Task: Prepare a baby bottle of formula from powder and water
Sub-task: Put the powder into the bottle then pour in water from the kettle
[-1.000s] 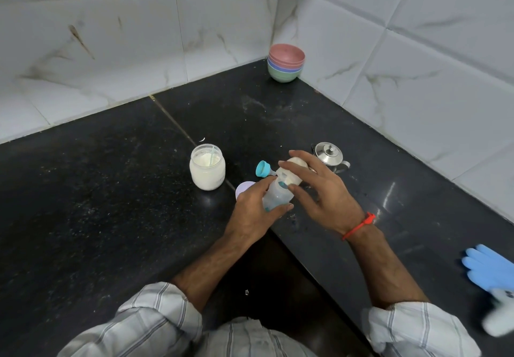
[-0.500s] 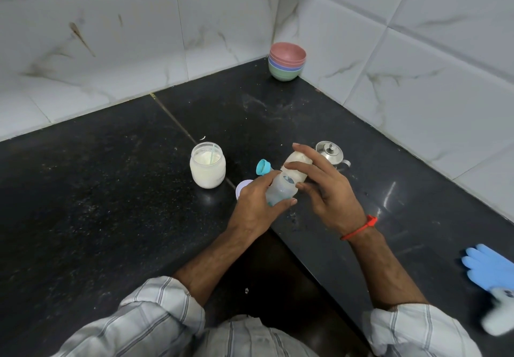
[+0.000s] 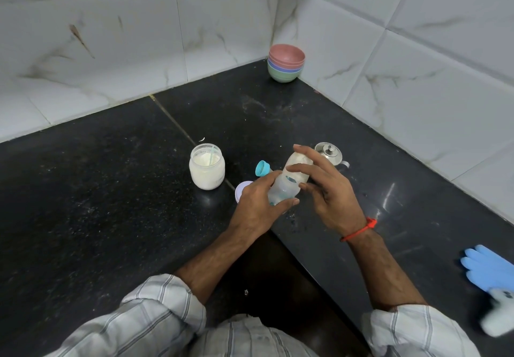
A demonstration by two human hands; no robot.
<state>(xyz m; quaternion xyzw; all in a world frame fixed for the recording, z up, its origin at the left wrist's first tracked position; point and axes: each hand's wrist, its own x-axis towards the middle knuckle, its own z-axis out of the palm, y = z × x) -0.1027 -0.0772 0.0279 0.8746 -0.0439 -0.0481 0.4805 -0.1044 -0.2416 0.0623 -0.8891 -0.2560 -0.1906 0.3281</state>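
Here, two bare hands hold a tilted baby bottle (image 3: pixel 286 184) over the dark counter (image 3: pixel 97 203).

Leftmost stands an open jar of white powder (image 3: pixel 207 168); next a teal cap (image 3: pixel 262 168) and a pale lid (image 3: pixel 242 190) lie on the counter. The left hand (image 3: pixel 257 206) wraps fingers and thumb round the bottle's lower end, while the right hand (image 3: pixel 328 192) curls spread fingers over its upper end. Behind sits a steel pot (image 3: pixel 329 153); a blue glove (image 3: pixel 489 267) shows far right.
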